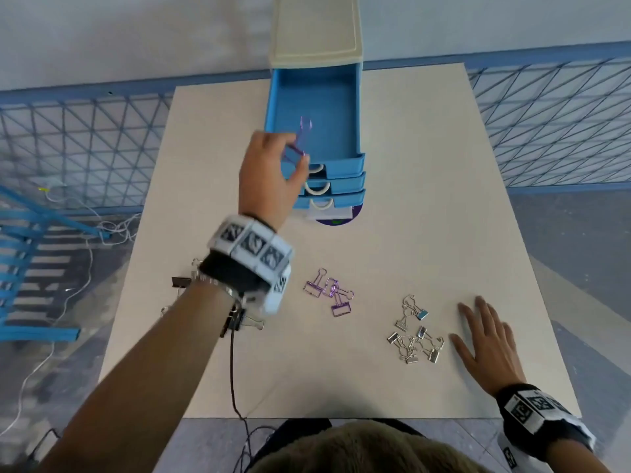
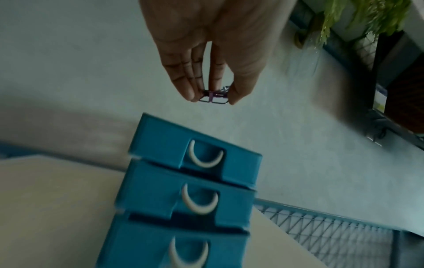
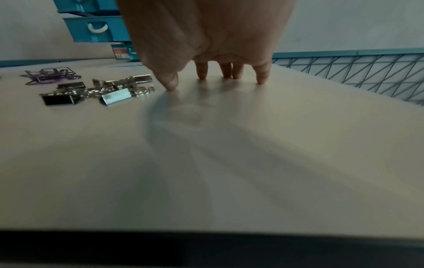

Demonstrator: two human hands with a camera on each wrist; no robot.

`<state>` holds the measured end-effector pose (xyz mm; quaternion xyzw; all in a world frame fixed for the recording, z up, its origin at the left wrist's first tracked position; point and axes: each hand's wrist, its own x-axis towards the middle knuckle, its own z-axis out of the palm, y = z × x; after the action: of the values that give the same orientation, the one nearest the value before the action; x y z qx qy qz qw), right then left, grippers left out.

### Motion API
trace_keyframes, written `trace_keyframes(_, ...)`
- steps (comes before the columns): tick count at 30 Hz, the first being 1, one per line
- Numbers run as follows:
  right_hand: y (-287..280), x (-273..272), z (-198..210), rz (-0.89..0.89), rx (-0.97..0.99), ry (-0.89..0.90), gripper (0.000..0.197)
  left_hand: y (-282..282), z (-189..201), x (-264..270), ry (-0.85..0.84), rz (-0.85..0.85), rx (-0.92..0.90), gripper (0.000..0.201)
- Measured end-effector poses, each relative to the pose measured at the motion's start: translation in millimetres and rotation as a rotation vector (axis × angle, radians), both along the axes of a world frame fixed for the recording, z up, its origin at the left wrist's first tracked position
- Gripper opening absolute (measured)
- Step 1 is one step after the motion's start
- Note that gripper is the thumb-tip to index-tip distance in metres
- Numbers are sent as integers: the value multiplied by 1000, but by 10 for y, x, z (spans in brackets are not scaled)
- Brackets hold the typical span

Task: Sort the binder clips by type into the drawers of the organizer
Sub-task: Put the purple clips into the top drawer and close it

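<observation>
My left hand [image 1: 273,165] pinches a purple binder clip [image 1: 302,136] between fingers and thumb, over the front left corner of the open top drawer [image 1: 338,97] of the blue organizer. In the left wrist view that purple clip [image 2: 213,97] hangs at my fingertips [image 2: 190,94] above the drawer fronts [image 2: 160,145]. More purple clips [image 1: 329,291] lie mid-table. A pile of silver clips [image 1: 415,336] lies to their right. Black clips [image 1: 235,320] show partly under my left forearm. My right hand [image 1: 485,339] rests flat on the table beside the silver pile, fingers spread.
The organizer's two lower drawers [image 1: 341,186] are pushed in, with white handles. Its cream top [image 1: 316,25] stands at the table's far edge. A cable [image 1: 234,370] runs off the table's near edge. Blue mesh fencing [image 1: 546,124] surrounds the table [image 1: 409,233].
</observation>
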<state>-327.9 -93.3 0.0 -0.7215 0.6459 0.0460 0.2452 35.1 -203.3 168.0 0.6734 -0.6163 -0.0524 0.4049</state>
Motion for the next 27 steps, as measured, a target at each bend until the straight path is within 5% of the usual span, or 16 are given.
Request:
trace_keyframes(8,27,51,-12,-52,-33,-11,74,-568,-8,55,-205,126,301,34)
trace_keyframes(13,37,75,-33,-60,-14,-9,75,12,-264,-96,-125,-221,-78,26)
trace_keyframes(16,37,76,-59,-55,-5,-2,84,556,-751,-208,-127,-444,168,32)
trace_keyframes(20,35,66,-61,-60,-8,3,82,929,-1365,-200,-341,-593,513,45)
trace_keyframes(23,46,59,-59,-64,-32,9,75,958,-1551,-246,-507,-655,540,70)
trace_keyframes(27,44,54,-64,-64,-35,20,75,924,-1689,-336,-590,-743,516,70)
